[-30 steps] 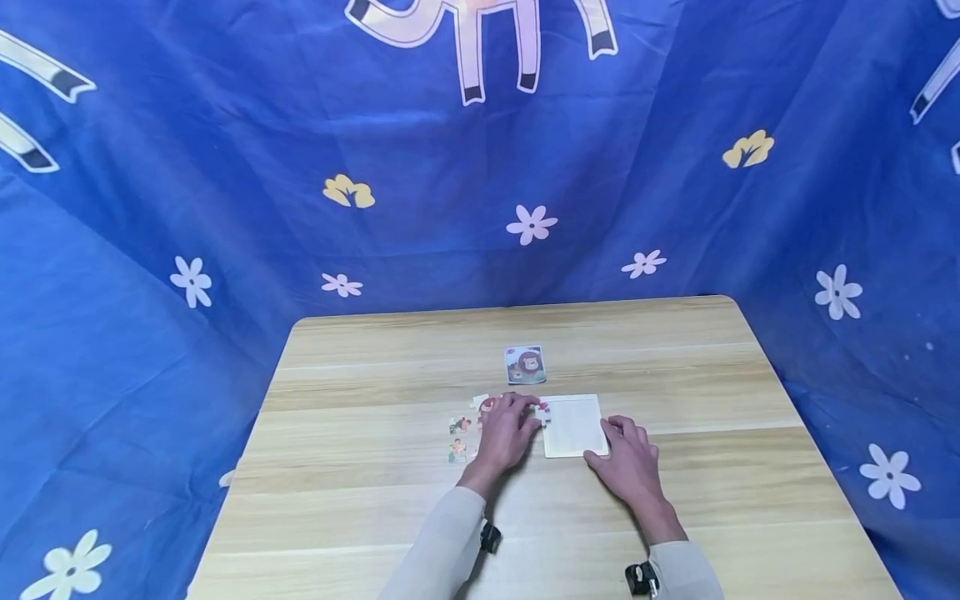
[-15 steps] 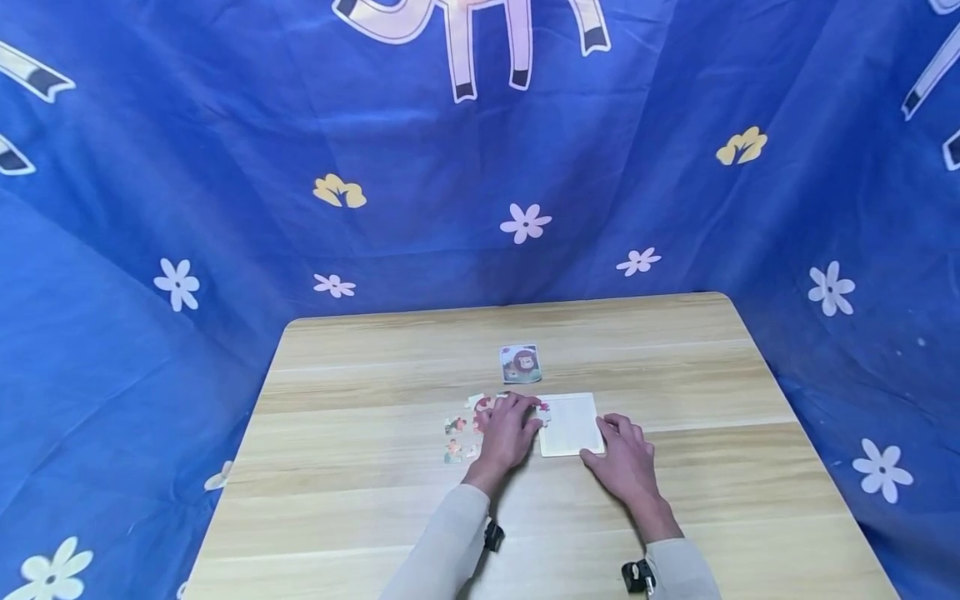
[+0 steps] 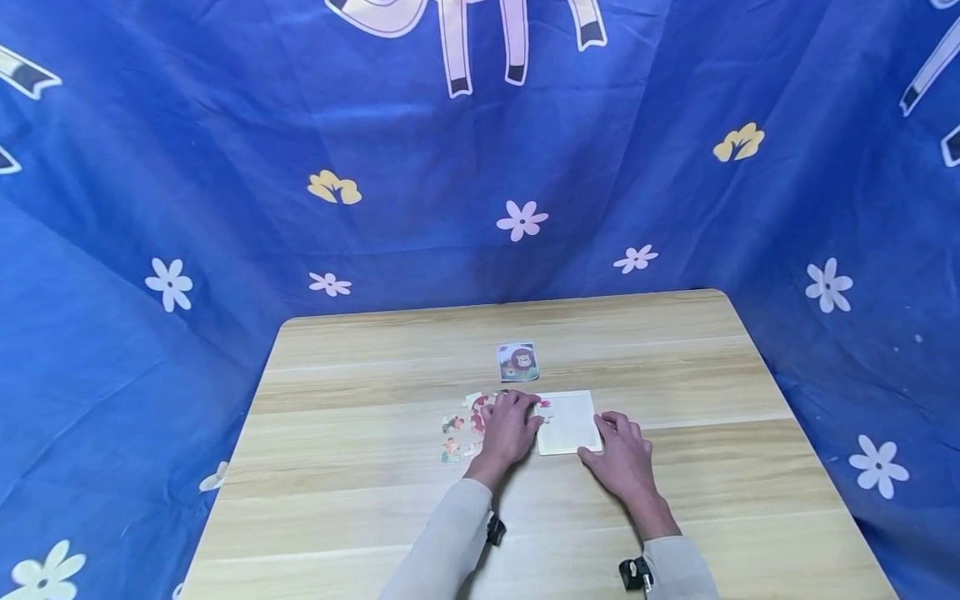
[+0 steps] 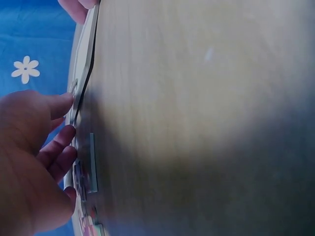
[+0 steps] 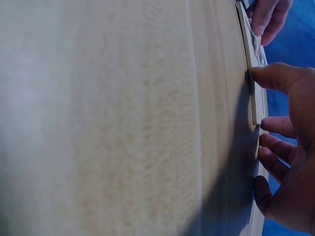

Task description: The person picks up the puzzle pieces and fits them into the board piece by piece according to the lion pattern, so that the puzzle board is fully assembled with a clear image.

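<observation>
My left hand (image 3: 508, 435) pinches a small jigsaw piece (image 3: 547, 412) with a pink patch between thumb and index finger. This piece lies in the far left corner of a white square puzzle tray (image 3: 573, 427). At the tray's near right corner, my right hand (image 3: 627, 457) grips the frame, thumb on the front edge and index finger on the right side. The right wrist view shows that thumb (image 5: 273, 75) on the tray edge, the other fingers fanned out beside it. Several loose jigsaw pieces (image 3: 451, 451) lie left of my left hand, which partly hides them.
A picture card (image 3: 517, 362) with a lion on it lies just beyond the tray. Everything rests on a light wooden table (image 3: 360, 367). A blue patterned cloth (image 3: 420, 225) hangs behind and around it.
The pinched piece has shifted from over the tray's left edge into its far left corner. My right hand keeps its hold on the tray. The head view has drifted slightly.
</observation>
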Demonstrator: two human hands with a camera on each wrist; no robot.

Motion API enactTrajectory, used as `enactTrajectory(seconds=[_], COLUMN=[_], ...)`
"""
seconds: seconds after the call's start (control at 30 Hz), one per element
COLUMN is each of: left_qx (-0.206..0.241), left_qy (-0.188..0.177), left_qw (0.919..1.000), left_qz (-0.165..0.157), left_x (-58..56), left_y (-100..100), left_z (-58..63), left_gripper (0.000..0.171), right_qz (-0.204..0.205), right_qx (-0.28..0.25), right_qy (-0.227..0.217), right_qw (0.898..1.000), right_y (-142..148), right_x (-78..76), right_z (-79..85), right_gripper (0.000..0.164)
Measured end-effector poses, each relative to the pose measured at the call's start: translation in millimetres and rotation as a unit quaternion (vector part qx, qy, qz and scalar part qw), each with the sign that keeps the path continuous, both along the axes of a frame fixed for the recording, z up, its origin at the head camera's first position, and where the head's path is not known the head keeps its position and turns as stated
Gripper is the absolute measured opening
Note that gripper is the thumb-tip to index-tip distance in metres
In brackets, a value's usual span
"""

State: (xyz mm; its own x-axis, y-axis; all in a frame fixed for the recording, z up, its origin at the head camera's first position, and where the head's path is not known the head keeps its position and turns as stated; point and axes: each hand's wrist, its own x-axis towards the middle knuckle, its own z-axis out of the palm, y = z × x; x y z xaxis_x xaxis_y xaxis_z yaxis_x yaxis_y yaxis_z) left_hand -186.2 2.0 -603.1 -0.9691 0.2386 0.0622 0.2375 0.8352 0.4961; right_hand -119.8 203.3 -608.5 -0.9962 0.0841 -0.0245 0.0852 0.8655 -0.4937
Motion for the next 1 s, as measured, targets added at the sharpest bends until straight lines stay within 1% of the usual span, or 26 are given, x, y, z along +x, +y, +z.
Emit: enactTrajectory(seconds=[0.23,0.4,0.57,0.7,0.83,1.0], left_qx=[-0.008,-0.02,-0.015,-0.006,-0.006,-0.019], left_qy=[-0.016,-0.015,-0.018,-0.024,-0.02,-0.008], left_qw=[0.9998,0.9996,0.9995,0.9994,0.9995,0.9996], left_qz=[0.012,0.013,0.019,0.023,0.024,0.02], left_x=[-2.3,-4.1,-5.0,-5.6,-6.0,-6.2], left_y=[3.1,4.4,4.5,5.3,6.5,7.1], left_z=[-1.0,-0.5,-0.7,-0.9,-1.5,-3.0], left_gripper=[0.036,0.038,0.04,0.038,0.034,0.031], right_qz=[0.0,0.002,0.003,0.004,0.005,0.005], right_qx=[-0.007,-0.006,-0.005,-0.003,0.001,0.003], right_qy=[0.002,0.0,-0.005,-0.005,-0.002,-0.002], right_qw=[1.0,1.0,1.0,1.0,1.0,1.0], right_y=[-0.8,-0.8,-0.4,0.3,0.8,1.5], right_x=[1.4,0.4,0.0,-0.6,-0.7,-0.1], right_z=[2.4,2.6,2.0,1.6,0.3,-1.5], right_gripper=[0.071,0.071,0.071,0.071,0.071,0.071])
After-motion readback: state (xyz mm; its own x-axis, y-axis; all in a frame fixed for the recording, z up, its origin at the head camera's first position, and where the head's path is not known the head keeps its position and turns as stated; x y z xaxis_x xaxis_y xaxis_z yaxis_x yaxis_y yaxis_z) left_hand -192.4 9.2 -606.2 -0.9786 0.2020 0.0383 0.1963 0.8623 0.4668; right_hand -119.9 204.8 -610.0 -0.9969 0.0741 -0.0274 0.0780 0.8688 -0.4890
